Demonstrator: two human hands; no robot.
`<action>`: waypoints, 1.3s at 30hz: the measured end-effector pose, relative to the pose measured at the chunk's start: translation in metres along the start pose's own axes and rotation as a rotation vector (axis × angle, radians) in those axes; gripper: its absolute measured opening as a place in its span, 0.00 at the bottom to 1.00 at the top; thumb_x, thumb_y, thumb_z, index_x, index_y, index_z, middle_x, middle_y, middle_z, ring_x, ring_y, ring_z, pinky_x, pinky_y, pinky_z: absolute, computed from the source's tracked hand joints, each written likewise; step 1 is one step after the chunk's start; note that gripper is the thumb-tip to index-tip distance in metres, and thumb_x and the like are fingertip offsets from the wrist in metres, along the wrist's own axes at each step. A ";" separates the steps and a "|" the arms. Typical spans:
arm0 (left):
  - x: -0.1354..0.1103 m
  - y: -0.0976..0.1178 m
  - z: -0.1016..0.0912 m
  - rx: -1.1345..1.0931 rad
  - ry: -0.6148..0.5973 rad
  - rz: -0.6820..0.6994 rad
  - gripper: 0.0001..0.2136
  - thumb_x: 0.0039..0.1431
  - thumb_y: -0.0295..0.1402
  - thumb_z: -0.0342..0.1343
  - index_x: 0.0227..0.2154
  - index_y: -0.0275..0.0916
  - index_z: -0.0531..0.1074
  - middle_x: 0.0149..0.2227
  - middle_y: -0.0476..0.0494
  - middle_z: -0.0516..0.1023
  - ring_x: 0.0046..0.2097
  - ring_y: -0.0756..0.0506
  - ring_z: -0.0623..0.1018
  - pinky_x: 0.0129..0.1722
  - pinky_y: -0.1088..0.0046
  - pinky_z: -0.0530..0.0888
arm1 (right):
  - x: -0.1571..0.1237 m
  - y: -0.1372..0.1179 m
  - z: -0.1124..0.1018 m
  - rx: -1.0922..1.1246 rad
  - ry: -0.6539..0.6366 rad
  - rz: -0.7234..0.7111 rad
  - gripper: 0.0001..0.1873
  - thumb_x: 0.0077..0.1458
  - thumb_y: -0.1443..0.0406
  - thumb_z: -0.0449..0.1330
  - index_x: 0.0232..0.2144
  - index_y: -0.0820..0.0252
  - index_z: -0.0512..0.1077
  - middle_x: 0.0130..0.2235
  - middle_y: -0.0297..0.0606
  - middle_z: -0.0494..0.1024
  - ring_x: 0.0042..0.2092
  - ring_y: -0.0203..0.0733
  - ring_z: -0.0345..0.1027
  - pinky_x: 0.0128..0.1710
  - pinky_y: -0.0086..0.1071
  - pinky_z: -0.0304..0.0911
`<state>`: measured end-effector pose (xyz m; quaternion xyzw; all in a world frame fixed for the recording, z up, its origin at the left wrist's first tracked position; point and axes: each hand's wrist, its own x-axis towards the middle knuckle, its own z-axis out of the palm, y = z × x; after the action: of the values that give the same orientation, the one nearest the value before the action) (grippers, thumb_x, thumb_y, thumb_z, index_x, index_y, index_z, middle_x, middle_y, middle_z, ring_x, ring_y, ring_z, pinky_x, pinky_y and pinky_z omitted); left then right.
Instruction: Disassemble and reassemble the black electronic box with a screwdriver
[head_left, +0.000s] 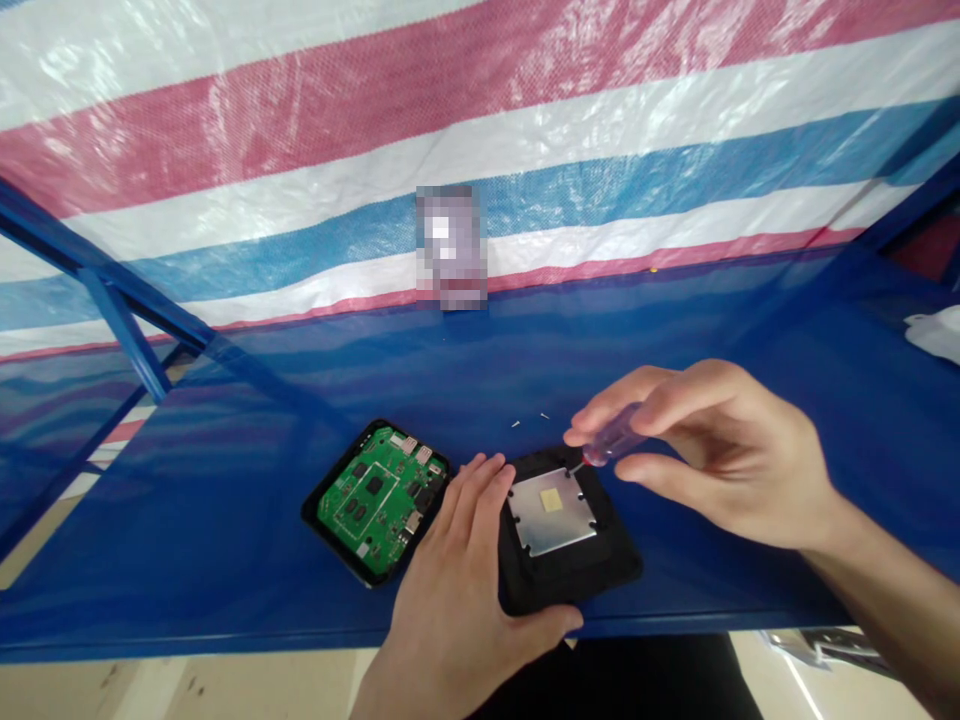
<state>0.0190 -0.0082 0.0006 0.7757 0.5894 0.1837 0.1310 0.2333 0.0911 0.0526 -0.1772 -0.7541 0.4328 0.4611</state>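
My left hand (457, 590) lies flat against the left side of a black square case half (592, 575) and steadies it, thumb along its near edge. A silver metal plate (551, 512) with a small yellow pad sits inside that case half. My right hand (720, 450) pinches a small screwdriver (611, 440) with a translucent red-purple handle, its tip down at the plate's far right corner. To the left lies the other black case half holding a green circuit board (379, 497).
Two tiny screws (529, 421) lie on the blue table (225, 540) just behind the case. A striped red, white and blue tarp (300, 130) hangs behind. A white object (937, 332) rests at the far right. Blue frame bars (112, 300) run along the left.
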 end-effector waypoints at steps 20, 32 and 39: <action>-0.001 0.000 0.000 -0.013 -0.013 -0.012 0.44 0.43 0.39 0.69 0.61 0.41 0.51 0.65 0.32 0.64 0.66 0.31 0.63 0.59 0.44 0.70 | -0.002 0.006 0.007 -0.161 0.081 -0.051 0.22 0.59 0.73 0.62 0.52 0.45 0.73 0.46 0.35 0.81 0.40 0.40 0.79 0.38 0.34 0.78; 0.000 0.000 -0.001 -0.002 -0.011 -0.006 0.43 0.45 0.38 0.68 0.62 0.42 0.50 0.64 0.32 0.64 0.66 0.30 0.63 0.59 0.43 0.70 | -0.003 0.006 0.010 -0.311 0.141 -0.097 0.21 0.60 0.75 0.59 0.53 0.51 0.72 0.47 0.38 0.81 0.44 0.41 0.78 0.43 0.36 0.75; -0.002 -0.001 0.001 0.004 0.000 -0.004 0.45 0.45 0.38 0.69 0.62 0.42 0.49 0.64 0.32 0.64 0.65 0.31 0.64 0.59 0.43 0.69 | 0.003 0.003 0.015 -0.381 0.133 -0.266 0.14 0.54 0.72 0.67 0.43 0.58 0.75 0.39 0.40 0.80 0.41 0.42 0.76 0.37 0.35 0.74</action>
<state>0.0183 -0.0095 -0.0004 0.7749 0.5912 0.1822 0.1298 0.2193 0.0874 0.0485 -0.1884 -0.8067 0.2054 0.5210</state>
